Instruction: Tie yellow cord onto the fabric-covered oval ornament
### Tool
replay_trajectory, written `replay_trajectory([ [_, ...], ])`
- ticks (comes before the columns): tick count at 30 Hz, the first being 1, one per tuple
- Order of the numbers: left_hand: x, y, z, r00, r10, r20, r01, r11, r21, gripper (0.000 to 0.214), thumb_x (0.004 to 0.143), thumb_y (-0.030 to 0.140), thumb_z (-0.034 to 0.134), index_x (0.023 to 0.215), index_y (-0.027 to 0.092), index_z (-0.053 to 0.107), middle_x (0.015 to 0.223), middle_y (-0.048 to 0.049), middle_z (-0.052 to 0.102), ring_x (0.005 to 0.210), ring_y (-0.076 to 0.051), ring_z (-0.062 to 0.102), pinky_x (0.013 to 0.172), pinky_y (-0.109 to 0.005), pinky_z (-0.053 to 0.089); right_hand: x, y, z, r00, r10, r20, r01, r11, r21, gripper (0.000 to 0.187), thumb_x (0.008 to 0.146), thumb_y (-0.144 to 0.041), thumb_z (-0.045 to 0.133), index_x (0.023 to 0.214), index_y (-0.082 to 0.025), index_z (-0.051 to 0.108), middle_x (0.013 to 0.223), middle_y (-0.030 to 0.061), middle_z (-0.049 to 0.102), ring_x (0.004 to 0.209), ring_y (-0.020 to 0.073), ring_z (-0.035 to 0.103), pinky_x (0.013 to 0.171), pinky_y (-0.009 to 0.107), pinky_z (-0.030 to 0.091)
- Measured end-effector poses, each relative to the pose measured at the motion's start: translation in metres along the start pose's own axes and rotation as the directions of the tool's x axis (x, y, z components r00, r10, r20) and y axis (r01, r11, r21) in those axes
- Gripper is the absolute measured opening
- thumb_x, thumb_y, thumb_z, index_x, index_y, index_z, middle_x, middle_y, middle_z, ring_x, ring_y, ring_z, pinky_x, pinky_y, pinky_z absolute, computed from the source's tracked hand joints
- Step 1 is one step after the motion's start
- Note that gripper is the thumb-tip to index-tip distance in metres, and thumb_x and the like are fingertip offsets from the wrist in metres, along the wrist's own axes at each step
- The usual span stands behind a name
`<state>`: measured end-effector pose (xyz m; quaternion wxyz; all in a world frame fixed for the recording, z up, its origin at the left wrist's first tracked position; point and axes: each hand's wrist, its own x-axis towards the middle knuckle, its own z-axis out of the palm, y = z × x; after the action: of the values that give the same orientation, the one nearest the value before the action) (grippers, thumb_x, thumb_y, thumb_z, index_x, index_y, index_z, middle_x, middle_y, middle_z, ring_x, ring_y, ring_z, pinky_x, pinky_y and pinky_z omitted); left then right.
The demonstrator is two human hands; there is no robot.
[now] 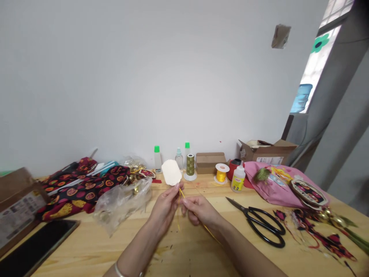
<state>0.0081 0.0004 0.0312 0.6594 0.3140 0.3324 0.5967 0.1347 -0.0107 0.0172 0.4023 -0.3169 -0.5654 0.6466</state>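
My left hand [165, 207] pinches the lower end of a cream, rounded flat piece [171, 172], which stands up above the fingertips. A yellow cord [181, 192] comes out just below that piece. My right hand [200, 211] is closed on the cord close beside the left fingers, and a length of it trails down past the right wrist. Another strand hangs between the hands. Beyond them stands a spool of yellow cord [221, 175]. Black-handled scissors [256, 221] lie to the right of my right hand, blades pointing away to the left.
Along the wall are a green thread cone [190, 165], a glue bottle [238, 177], and a cardboard box [268, 152]. Patterned fabric [89, 188], a plastic bag [123, 202] and a phone [37, 248] lie left. A pink cloth bag [268, 194] and fabric scraps [325, 238] lie right.
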Motion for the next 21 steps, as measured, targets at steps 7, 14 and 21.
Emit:
replay_trajectory([
  [7,-0.002,-0.001,0.002,0.995,-0.1,0.016,0.1,0.993,-0.069,0.01,0.073,0.015,0.056,0.076,0.011,0.065,0.081,-0.0069,0.066,0.074,-0.012,0.06,0.061,-0.019,0.049,-0.001,0.003,-0.004,0.99,0.062,0.126,-0.07,0.995,0.067,0.033,0.072,-0.045,0.054,0.072,-0.012,0.055,0.046,-0.0074,0.043,0.028,0.0002,0.021,0.03,0.018,0.01],
  [14,-0.001,0.004,-0.006,0.984,-0.176,0.039,0.179,0.979,-0.101,0.012,0.076,0.014,0.052,0.079,0.012,0.063,0.086,-0.008,0.067,0.078,-0.014,0.062,0.068,-0.025,0.051,-0.012,-0.01,-0.015,0.961,0.178,0.209,-0.201,0.975,0.094,0.03,0.074,-0.04,0.053,0.066,-0.01,0.055,0.045,-0.0075,0.037,0.034,0.0004,0.021,0.035,0.016,0.012],
  [21,0.001,0.004,-0.012,0.99,-0.139,0.019,0.141,0.985,-0.102,0.011,0.077,0.013,0.051,0.078,0.012,0.062,0.081,-0.0084,0.069,0.076,-0.013,0.063,0.072,-0.026,0.05,-0.035,-0.021,-0.017,0.922,0.258,0.287,-0.273,0.962,0.012,0.031,0.072,-0.036,0.056,0.061,-0.008,0.057,0.075,0.0074,0.06,0.051,0.0048,0.049,0.043,0.016,0.034],
])
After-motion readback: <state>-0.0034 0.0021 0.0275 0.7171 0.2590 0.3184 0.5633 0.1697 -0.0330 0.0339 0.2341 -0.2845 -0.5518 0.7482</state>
